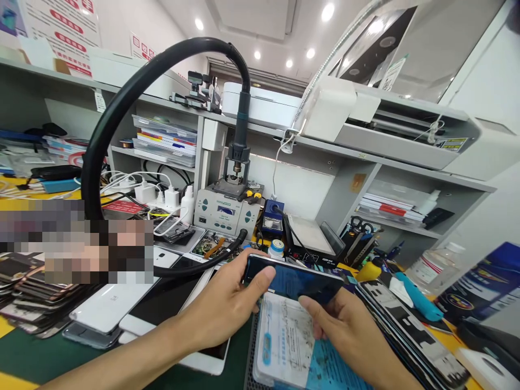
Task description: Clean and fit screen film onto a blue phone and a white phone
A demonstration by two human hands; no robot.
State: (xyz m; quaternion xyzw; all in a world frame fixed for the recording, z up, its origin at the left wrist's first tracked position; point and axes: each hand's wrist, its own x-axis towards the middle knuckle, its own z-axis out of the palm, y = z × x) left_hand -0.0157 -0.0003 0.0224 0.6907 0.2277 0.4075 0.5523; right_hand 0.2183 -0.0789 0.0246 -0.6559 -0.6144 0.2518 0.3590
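A dark blue smartphone point(292, 279) is held level between both hands above a light blue work mat point(284, 341). My left hand point(227, 303) grips its left end, thumb on the near edge. My right hand point(345, 325) pinches its right near edge with thumb and fingers. The phone's glossy face points up toward me.
A hot-air rework station point(227, 208) with a thick black hose point(122, 108) stands behind. White phones and tablets point(109, 303) lie at left, stacked phone parts point(414, 330) at right. A small white bottle point(277, 249), a clear bottle point(430, 265) and shelves with boxes are beyond.
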